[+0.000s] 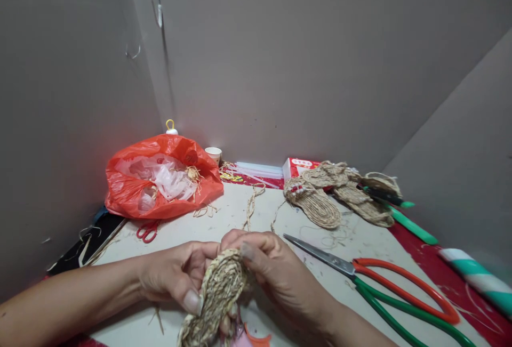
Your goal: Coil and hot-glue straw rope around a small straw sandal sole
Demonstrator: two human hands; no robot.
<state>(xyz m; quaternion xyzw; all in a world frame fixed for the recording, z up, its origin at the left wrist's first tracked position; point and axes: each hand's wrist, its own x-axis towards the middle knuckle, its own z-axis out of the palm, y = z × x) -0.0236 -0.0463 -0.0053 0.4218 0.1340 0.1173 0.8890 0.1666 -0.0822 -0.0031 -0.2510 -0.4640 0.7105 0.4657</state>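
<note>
A coiled straw-rope shoe sole (218, 299) is held tilted between my two hands at the bottom middle. My left hand (182, 272) grips its left edge, thumb pressed on the near face. My right hand (268, 264) pinches the upper right end with thumb and fingers; whether a strand is also in that pinch is hidden. A twisted straw cord (251, 208) lies on the board just beyond my fingers. Large scissors (352, 269) with one red and one green handle lie to the right of my right hand, blades pointing up-left.
On the left sits a red plastic bag (160, 144) with white plastic and straw inside, small red scissors (148, 231) beside it. Finished-looking woven straw slippers (320, 206) lie at back right by a red box (294, 167). A paper cup (213, 153) stands near the grey wall.
</note>
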